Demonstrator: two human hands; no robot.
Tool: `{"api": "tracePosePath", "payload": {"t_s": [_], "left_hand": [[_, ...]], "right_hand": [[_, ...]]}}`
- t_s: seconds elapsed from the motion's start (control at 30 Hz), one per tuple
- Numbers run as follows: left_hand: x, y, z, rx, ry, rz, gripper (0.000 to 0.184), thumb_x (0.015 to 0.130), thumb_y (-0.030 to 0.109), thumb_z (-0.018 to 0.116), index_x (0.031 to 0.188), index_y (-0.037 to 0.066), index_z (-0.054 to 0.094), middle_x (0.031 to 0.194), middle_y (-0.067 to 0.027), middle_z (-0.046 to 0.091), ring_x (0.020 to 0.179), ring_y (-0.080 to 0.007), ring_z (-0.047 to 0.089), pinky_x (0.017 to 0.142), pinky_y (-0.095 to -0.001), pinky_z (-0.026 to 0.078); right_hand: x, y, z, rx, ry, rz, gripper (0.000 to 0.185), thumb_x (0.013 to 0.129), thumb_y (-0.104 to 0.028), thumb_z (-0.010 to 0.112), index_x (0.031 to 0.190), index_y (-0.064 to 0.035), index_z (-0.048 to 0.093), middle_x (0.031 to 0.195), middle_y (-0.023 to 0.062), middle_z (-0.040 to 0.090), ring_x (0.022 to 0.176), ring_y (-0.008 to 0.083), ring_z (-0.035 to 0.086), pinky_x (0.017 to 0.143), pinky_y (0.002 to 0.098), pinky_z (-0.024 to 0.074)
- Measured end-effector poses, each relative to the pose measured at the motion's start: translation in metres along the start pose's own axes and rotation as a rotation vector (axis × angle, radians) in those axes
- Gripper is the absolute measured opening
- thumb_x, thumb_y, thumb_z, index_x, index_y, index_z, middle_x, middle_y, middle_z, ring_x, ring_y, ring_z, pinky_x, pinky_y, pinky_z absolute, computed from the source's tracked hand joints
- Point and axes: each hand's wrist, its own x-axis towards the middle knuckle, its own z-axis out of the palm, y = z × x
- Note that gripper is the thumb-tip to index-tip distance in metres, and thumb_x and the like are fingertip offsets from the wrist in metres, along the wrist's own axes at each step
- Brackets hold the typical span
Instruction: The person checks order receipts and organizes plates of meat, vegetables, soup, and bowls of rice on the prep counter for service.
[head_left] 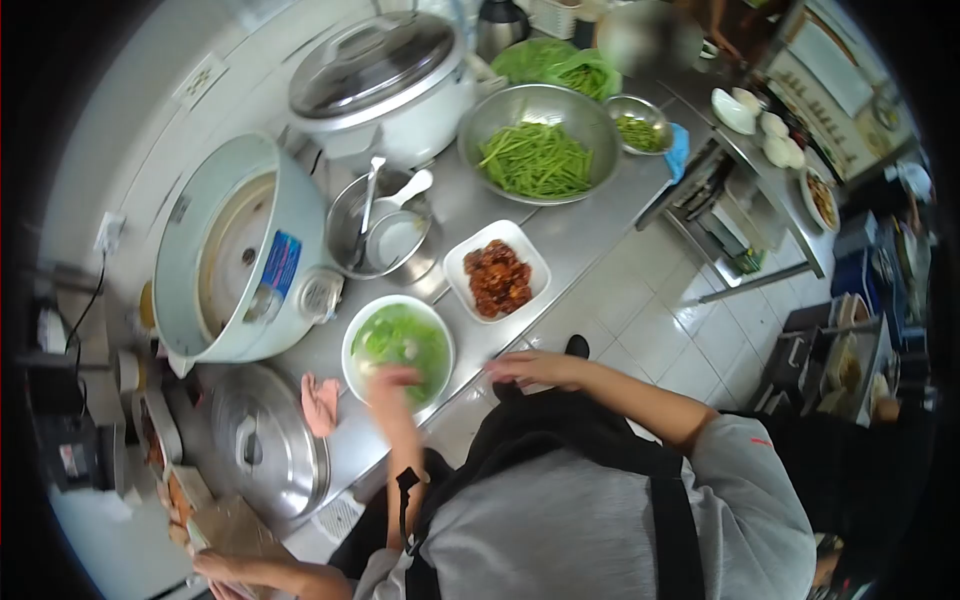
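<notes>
My left hand [388,388], blurred by motion, is over the near edge of a white bowl [349,350] of green, leafy soup [415,340]. Whether its fingers grip anything is unclear. My right hand [530,369] hovers by the counter's front edge, in front of my black apron [540,408], with its fingers stretched out and nothing seen in them. A square white dish [540,275] beyond the soup bowl holds glazed red-brown chunks [498,278]. Left of that dish stands a steel pot [345,215] containing a white-handled scoop [405,190] and a metal utensil.
A rice cooker [380,110] and a large open pot [170,280] line the wall side. Green stalks [535,160] fill a steel bowl [600,130]. Near a pink cloth [319,403] lies a big lid [265,440]. Another person's hand [222,568] is at the lower left.
</notes>
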Motion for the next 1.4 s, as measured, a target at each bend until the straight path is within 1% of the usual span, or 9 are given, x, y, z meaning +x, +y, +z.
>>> {"api": "tracePosePath", "payload": {"t_s": [0.07,0.2,0.3,0.53,0.97,1.13,1.2,1.3,1.4], "left_hand": [[-0.01,0.028,0.048,-0.18,-0.574,-0.339,0.049,0.096,0.042,0.037,0.114,0.0,0.052,0.083,-0.011,0.061,0.07,-0.0178,0.06,0.069,-0.0301,0.047],[0.004,-0.051,0.131,-0.374,-0.293,-0.613,0.071,0.094,0.042,0.04,0.145,0.005,0.006,0.087,-0.0173,0.061,0.062,-0.0227,0.061,0.057,-0.0311,0.053],[0.025,-0.09,0.164,-0.633,-0.182,-0.464,0.042,0.091,0.02,0.035,0.13,0.005,0.03,0.082,-0.0156,0.059,0.054,-0.0191,0.057,0.047,-0.0289,0.049],[0.023,-0.06,0.164,-0.198,-0.187,-0.316,0.04,0.087,0.008,0.04,0.125,-0.005,0.036,0.084,-0.0145,0.06,0.048,-0.0193,0.059,0.04,-0.0271,0.048],[0.039,0.168,0.311,-0.172,-0.489,-0.569,0.045,0.09,0.015,0.041,0.13,-0.005,0.036,0.088,-0.0115,0.062,0.057,-0.0134,0.059,0.044,-0.0217,0.045],[0.106,0.21,0.448,-0.259,-0.687,-0.506,0.043,0.09,0.012,0.039,0.129,-0.005,0.036,0.093,-0.0142,0.061,0.068,-0.0186,0.063,0.058,-0.0303,0.056],[0.148,0.218,0.509,-0.238,-0.725,-0.392,0.044,0.091,0.013,0.038,0.131,-0.005,0.033,0.09,-0.0162,0.06,0.063,-0.0199,0.063,0.056,-0.0304,0.056],[0.221,0.218,0.608,-0.206,-0.79,-0.22,0.041,0.093,0.017,0.038,0.128,-0.003,0.038,0.09,-0.0151,0.062,0.06,-0.0178,0.062,0.053,-0.0285,0.055],[0.29,0.195,0.714,-0.318,-0.772,-0.283,0.04,0.093,0.016,0.037,0.128,-0.002,0.037,0.094,-0.0162,0.061,0.066,-0.019,0.063,0.054,-0.0299,0.056]], "right_hand": [[-0.018,0.024,-0.037,-0.02,0.114,0.032,0.046,0.095,-0.043,0.043,0.13,-0.0147,0.05,0.117,0.0064,0.058,0.109,0.0151,0.053,0.092,0.0321,0.0414],[-0.05,0.077,-0.101,0.056,0.523,-0.053,0.038,0.095,-0.034,0.044,0.125,-0.0137,0.054,0.103,0.002,0.061,0.094,0.0113,0.055,0.079,0.0269,0.0458],[-0.094,0.092,-0.128,0.207,0.659,-0.112,0.035,0.095,-0.03,0.045,0.124,-0.0137,0.055,0.101,0.0009,0.061,0.09,0.0102,0.055,0.076,0.0262,0.0465],[-0.214,0.107,-0.236,0.235,0.806,-0.19,0.035,0.096,-0.029,0.047,0.125,-0.0115,0.053,0.104,0.0015,0.062,0.092,0.0109,0.057,0.082,0.0269,0.0462],[-0.353,0.096,-0.455,0.303,0.934,-0.323,0.033,0.095,-0.028,0.048,0.122,-0.0095,0.055,0.098,0.002,0.062,0.089,0.011,0.059,0.079,0.0274,0.0485],[-0.252,0.018,-0.511,-0.732,1.265,-0.704,0.032,0.082,-0.014,0.058,0.113,-0.0051,0.058,0.101,0.0158,0.062,0.097,0.0341,0.058,0.086,0.0414,0.0463],[-0.223,-0.029,-0.52,-0.618,0.775,-0.771,0.056,0.069,-0.024,0.073,0.12,-0.0081,0.054,0.123,0.0168,0.05,0.118,0.0351,0.044,0.101,0.0443,0.034],[-0.146,-0.007,-0.552,-0.867,0.917,-1.029,0.033,0.079,-0.025,0.066,0.104,-0.0059,0.059,0.113,0.0115,0.055,0.104,0.0345,0.051,0.088,0.0453,0.0421],[-0.187,-0.024,-0.579,-1.131,0.764,-0.666,0.018,0.087,-0.018,0.057,0.1,-0.0056,0.06,0.107,0.0119,0.057,0.101,0.0319,0.054,0.086,0.0412,0.0444]]}}
